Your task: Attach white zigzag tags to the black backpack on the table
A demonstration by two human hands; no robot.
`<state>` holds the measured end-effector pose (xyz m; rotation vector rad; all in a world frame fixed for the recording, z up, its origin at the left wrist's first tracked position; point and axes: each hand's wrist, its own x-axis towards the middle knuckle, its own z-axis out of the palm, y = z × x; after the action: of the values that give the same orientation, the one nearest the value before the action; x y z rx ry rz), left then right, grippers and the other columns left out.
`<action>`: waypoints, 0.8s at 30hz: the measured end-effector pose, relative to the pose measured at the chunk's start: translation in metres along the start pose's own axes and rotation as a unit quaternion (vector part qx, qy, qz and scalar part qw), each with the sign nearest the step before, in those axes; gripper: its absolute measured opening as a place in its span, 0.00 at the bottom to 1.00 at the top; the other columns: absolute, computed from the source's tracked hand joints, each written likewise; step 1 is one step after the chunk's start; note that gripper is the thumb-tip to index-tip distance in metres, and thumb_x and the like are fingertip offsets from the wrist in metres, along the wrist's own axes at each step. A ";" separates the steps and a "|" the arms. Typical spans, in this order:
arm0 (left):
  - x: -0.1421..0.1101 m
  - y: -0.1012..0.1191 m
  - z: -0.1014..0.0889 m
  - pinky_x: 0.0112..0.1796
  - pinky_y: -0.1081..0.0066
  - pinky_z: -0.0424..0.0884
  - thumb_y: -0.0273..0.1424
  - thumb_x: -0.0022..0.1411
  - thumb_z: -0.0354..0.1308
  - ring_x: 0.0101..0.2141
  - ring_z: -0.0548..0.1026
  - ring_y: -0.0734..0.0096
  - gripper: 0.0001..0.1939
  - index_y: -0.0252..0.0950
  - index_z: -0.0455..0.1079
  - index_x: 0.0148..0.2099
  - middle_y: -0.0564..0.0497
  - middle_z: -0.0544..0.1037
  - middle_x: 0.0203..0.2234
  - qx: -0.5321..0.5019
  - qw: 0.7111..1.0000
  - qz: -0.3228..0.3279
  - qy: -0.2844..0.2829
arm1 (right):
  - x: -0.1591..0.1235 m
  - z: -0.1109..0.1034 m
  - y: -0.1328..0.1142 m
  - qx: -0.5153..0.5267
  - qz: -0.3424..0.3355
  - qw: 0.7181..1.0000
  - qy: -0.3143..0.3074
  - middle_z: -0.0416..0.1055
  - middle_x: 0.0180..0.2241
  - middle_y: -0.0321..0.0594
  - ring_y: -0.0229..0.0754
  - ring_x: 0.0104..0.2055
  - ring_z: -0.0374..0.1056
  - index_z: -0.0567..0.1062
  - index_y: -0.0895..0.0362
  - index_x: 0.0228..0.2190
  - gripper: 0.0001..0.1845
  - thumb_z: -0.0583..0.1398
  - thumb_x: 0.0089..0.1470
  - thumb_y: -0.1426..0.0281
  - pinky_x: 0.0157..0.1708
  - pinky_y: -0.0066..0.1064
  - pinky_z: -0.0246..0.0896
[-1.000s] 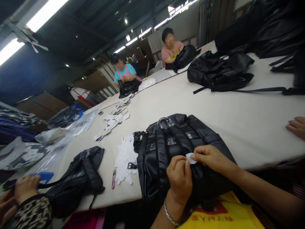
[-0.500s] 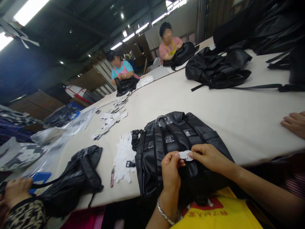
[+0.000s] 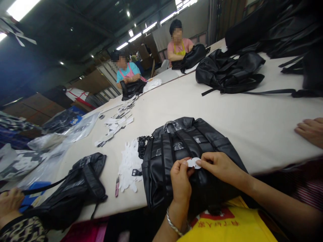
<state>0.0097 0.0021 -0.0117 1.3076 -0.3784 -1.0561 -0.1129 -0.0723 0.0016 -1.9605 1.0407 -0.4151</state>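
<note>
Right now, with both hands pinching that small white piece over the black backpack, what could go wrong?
The white piece is held only by fingertips of the left hand and right hand; it could slip or crease. The backpack overhangs the table edge and might slide off.

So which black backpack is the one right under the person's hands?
The black backpack lying straps-up at the near table edge, beside the white paper pile. Both hands, left hand and right hand, pinch a small white piece over it.

left wrist: silver bracelet | arms: bare, sleeveless | torso: yellow apron, red print
</note>
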 end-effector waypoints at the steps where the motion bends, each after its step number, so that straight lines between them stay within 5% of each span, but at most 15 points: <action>1: 0.001 -0.001 0.001 0.33 0.74 0.70 0.35 0.52 0.55 0.33 0.72 0.74 0.10 0.32 0.67 0.32 0.50 0.73 0.33 -0.013 1.000 -0.006 0.004 | -0.001 0.000 0.000 0.001 -0.003 1.000 0.005 0.58 0.16 0.32 0.33 0.21 0.53 0.67 0.58 0.19 0.19 0.52 0.51 0.57 0.21 0.27 0.42; 9: 0.000 0.000 0.000 0.33 0.74 0.70 0.38 0.53 0.55 0.36 0.72 0.72 0.14 0.34 0.67 0.39 0.46 0.72 0.39 0.024 0.999 0.019 0.037 | -0.005 -0.004 0.009 0.064 0.015 0.998 0.018 0.65 0.24 0.34 0.35 0.26 0.60 0.68 0.55 0.30 0.14 0.55 0.48 0.58 0.26 0.27 0.54; 14: 0.001 0.004 0.000 0.33 0.74 0.70 0.38 0.53 0.55 0.36 0.72 0.72 0.13 0.33 0.67 0.35 0.47 0.72 0.40 0.017 0.999 0.023 0.034 | -0.010 -0.001 0.015 0.146 0.048 0.988 -0.030 0.68 0.36 0.39 0.39 0.34 0.65 0.62 0.55 0.44 0.23 0.57 0.48 0.57 0.34 0.29 0.60; 18: 0.003 0.005 0.006 0.34 0.75 0.70 0.34 0.51 0.56 0.33 0.72 0.75 0.09 0.32 0.67 0.32 0.49 0.73 0.34 -0.047 0.999 0.008 0.010 | -0.007 0.001 0.012 0.270 0.054 0.958 -0.076 0.69 0.36 0.40 0.43 0.41 0.64 0.64 0.57 0.38 0.18 0.58 0.47 0.62 0.40 0.30 0.59; 24: 0.003 0.003 0.008 0.30 0.76 0.70 0.31 0.49 0.57 0.31 0.71 0.77 0.07 0.32 0.64 0.28 0.51 0.72 0.30 -0.124 0.992 -0.030 0.017 | -0.004 -0.002 0.009 0.404 0.105 0.904 -0.090 0.68 0.28 0.35 0.37 0.32 0.64 0.65 0.59 0.31 0.14 0.60 0.42 0.66 0.33 0.27 0.57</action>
<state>0.0068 -0.0051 -0.0081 1.1186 -0.1756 -1.0918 -0.1214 -0.0729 -0.0038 -1.1073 0.7702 -0.4411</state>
